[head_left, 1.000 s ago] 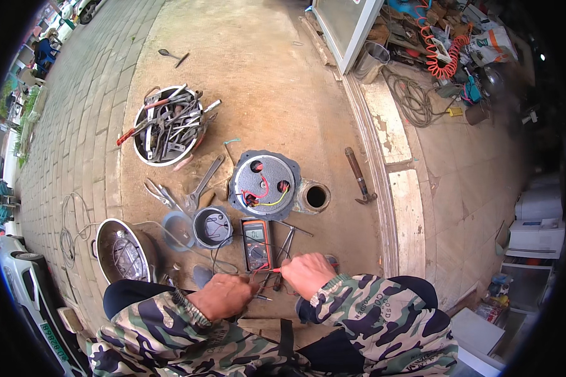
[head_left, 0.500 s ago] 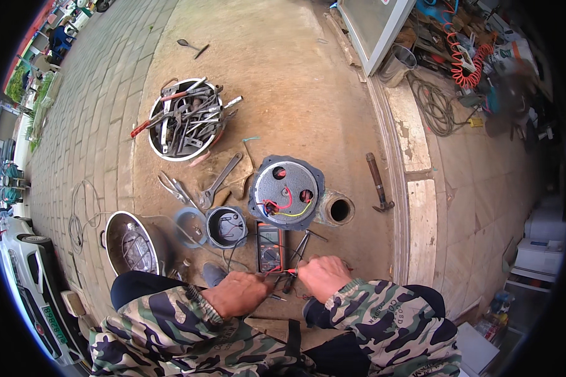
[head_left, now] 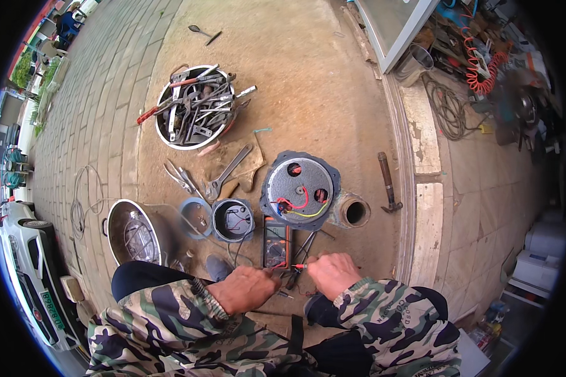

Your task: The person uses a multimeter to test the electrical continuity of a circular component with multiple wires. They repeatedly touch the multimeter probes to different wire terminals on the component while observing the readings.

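My right hand [head_left: 332,273] is closed on a red test probe [head_left: 300,266], its tip pointing left toward my left hand [head_left: 245,288]. That left hand is closed beside a thin red lead, what it holds hidden by its fingers. Between and above them lies an orange-edged multimeter [head_left: 277,248], its lit display at the top. Beyond it stands a grey motor housing [head_left: 300,185] with red, blue and yellow wires, beside a pipe fitting [head_left: 357,212]. A small grey housing [head_left: 236,220] with leads sits to the left, next to a translucent blue dish [head_left: 192,217].
Nearby lie a metal pot [head_left: 132,232], a heaped tool basin [head_left: 195,107], a wrench [head_left: 229,168] and a hammer [head_left: 387,182]. A step strip [head_left: 427,220] and cluttered doorway [head_left: 484,94] are at right. At left are coiled cable [head_left: 78,210], a parked car [head_left: 38,276] and people [head_left: 69,25].
The scene has shifted rightward in the frame as my view moved. Both hands keep almost the same pose, closed close together below the multimeter, the probe still in my right hand.
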Tool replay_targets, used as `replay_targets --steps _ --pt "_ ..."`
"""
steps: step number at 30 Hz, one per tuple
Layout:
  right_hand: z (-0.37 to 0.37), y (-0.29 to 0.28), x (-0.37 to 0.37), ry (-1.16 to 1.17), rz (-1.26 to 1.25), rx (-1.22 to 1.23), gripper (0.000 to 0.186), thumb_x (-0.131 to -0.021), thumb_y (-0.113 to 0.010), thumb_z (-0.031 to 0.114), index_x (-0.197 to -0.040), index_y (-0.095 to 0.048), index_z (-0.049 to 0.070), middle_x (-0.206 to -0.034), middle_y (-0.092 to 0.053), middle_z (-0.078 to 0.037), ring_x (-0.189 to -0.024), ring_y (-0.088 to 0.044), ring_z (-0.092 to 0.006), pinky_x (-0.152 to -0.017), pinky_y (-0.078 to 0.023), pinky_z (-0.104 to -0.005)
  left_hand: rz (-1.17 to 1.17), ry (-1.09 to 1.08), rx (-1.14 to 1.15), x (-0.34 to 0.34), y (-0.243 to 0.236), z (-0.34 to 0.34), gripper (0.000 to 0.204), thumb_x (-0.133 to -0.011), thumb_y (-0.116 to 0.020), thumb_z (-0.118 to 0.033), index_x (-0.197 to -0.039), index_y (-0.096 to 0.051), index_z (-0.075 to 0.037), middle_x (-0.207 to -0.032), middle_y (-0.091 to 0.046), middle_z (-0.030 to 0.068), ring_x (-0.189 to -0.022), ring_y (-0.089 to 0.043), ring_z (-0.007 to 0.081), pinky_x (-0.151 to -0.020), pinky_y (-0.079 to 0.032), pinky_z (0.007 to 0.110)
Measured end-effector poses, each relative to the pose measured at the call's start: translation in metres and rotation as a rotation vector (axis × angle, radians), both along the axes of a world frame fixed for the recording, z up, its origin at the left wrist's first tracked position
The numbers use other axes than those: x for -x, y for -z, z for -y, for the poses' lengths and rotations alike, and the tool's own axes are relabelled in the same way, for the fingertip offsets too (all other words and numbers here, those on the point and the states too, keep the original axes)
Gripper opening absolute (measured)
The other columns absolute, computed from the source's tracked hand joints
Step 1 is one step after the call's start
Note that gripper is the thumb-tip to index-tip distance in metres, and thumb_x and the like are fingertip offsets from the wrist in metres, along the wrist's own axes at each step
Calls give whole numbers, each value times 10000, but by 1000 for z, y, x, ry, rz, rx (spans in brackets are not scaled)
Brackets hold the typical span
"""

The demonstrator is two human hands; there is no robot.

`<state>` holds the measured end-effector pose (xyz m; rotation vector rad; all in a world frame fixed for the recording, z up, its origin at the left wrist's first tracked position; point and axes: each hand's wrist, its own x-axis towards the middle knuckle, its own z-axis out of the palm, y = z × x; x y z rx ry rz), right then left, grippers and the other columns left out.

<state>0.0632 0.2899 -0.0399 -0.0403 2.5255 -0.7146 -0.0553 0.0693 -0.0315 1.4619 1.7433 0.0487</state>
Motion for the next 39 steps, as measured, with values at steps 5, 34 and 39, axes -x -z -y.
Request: replay_targets --steps 5,34,39 --pt "0 0 0 11 10 -9 161 -898 -633 123 -969 -709 -1 -880 -716 -232 -843 -741 -431 -741 -587 -529 17 1 15 3 -8 -8 178 -954 -560 -116 -1052 -694 -52 -1053 -742 206 -943 -769 382 -752 -628 485" --pt "6 -4 2 33 13 -37 189 -796 -757 123 -933 -772 -5 -899 -744 -248 -878 -762 -417 -774 -614 -490 12 -14 -21 -2 -5 1 236 -922 -582 -116 -1124 -682 -45 -1012 -720 187 -921 -760 374 -743 -618 482" --pt "5 -6 0 40 3 -42 197 -775 -776 129 -915 -770 -9 -878 -743 -244 -864 -762 -415 -766 -613 -490 24 -22 -32 -3 -3 0 219 -913 -588 -115 -1099 -679 -41 -1010 -719 190 -922 -756 382 -744 -617 485"
